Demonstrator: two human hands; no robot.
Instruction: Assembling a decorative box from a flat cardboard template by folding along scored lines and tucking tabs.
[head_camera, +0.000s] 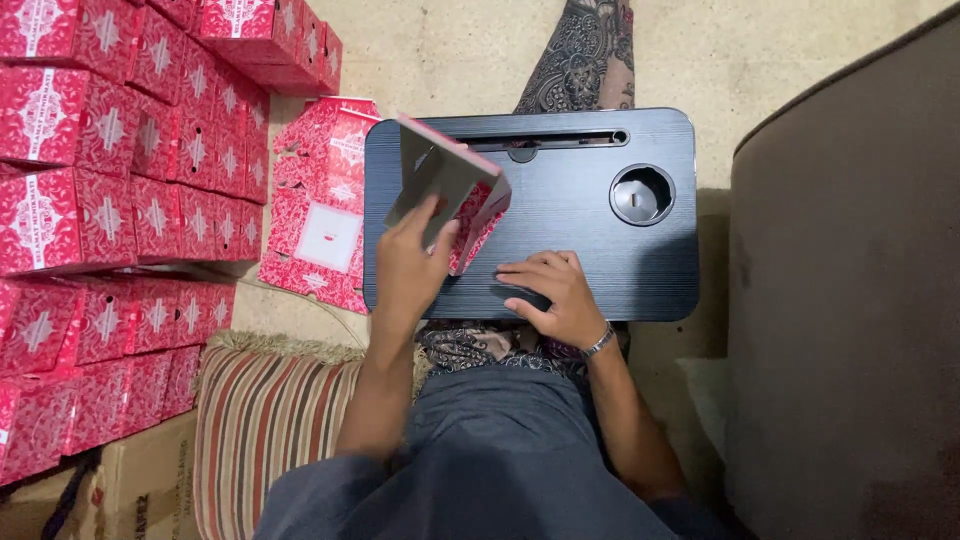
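Flat red box blank (450, 185), half unfolded with its grey inner face showing, is held tilted above the left part of the black lap table (580, 215). The left hand (410, 265) carries it from below: the grip is closed on the blank's lower edge, fingers on the grey face, so the cardboard rises up and to the right of the grip. Left of the table, stacked red boxes (110, 180) fill the floor, more flat blanks (320, 220) lie beside the table's edge, and a striped cushion (265, 420) sits lower down. To the right, the right hand (550, 295) rests palm-down on the table over a small dark object (518, 296); its grip is loosely curled. A round cup recess (641, 194) lies farther right.
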